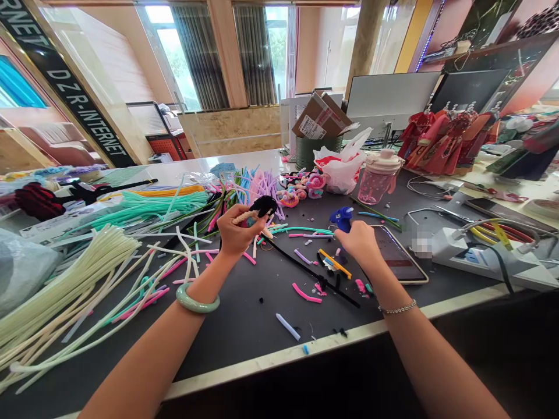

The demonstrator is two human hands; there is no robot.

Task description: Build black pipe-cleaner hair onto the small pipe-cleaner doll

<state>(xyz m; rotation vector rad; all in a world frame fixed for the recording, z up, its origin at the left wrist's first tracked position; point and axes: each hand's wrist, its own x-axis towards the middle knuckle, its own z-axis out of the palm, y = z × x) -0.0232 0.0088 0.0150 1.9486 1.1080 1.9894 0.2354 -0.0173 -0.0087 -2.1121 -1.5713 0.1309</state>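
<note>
Fingers of the left hand (233, 230) curl closed around a black fuzzy pipe-cleaner piece (263, 205), with a cream twisted pipe-cleaner stem (244, 217) pinched beside it, both lifted above the dark tabletop (244, 331). Fingers of the right hand (358, 243) clamp a blue hot glue gun (341, 219), its lower part hidden by the hand. A small gap separates the two hands. A jade bangle (197, 298) circles the left wrist and a silver chain bracelet (397, 307) circles the right.

Just beneath the right hand lies a gold-edged tablet (395, 253). Between the hands and nearer the tabletop's edge are a long black pipe cleaner (314, 273), short yellow-orange pieces (334, 263), and pink scraps (305, 294).

To the left lie a large cream pipe-cleaner bundle (56, 279) and a teal bundle (148, 203). Farther off stand pastel pipe cleaners (257, 189) beside pink twisted pipe-cleaner shapes (301, 189). Toward the far right are a white plastic bag (340, 169), a pink bottle (379, 179), and red miniature garments (445, 139). A white power strip (476, 250) sits at right.
</note>
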